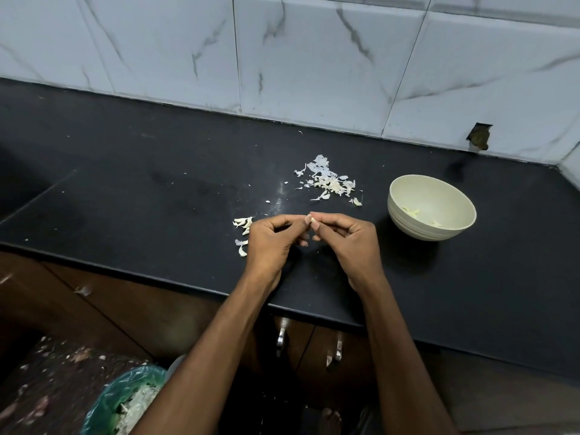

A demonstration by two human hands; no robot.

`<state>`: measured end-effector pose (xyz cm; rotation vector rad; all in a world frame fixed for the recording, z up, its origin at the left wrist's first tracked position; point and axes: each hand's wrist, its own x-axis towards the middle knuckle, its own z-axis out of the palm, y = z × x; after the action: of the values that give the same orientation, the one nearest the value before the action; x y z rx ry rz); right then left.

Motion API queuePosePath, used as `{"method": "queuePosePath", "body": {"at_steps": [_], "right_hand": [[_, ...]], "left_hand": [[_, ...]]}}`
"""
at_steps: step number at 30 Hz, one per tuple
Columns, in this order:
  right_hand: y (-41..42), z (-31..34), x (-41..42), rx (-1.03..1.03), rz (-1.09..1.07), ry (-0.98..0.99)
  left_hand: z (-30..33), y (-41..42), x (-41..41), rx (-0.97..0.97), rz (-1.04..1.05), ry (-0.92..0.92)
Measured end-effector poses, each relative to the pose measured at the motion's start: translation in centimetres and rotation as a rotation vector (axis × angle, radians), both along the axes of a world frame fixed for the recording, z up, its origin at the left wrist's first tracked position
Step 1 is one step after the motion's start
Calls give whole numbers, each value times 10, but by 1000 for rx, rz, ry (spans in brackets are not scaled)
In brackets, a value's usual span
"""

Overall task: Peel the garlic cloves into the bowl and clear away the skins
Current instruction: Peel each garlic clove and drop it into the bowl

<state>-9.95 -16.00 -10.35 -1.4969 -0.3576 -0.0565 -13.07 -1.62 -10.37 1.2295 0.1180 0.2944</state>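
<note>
Above the near middle of the black surface, the left hand and the right hand meet fingertip to fingertip, and each grip is closed in a pinch on one small garlic clove held between them, its pale tip just showing between the thumbs. To the right, well apart from the hands, a cream bowl stands upright on the surface, and inside it lie a few pale peeled pieces against its bottom and far-left wall. Beyond the hands, between them and the tiled wall, a loose heap of papery skins is scattered, with stray flakes trailing toward the left. Just left of the left hand, a small cluster of unpeeled cloves lies on the surface, some partly hidden by the knuckles. Low at the near left, on the floor, a bin lined with a green bag holds pale scraps. The near edge of the surface runs diagonally under the forearms, with cabinet doors and two metal handles below it. The left stretch of the surface is broad and dark, while the right end closes in a corner behind the bowl.
</note>
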Motion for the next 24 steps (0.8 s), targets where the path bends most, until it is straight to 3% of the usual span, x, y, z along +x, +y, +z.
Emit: {"method": "queuePosePath", "body": {"at_steps": [15,24], "right_hand": [[-1,-3,2,-41,0,-32],[0,2,2,50,53,89]], "left_hand": [[0,1,-2,97,29,1],[-3,5,4,-66,-23,45]]}}
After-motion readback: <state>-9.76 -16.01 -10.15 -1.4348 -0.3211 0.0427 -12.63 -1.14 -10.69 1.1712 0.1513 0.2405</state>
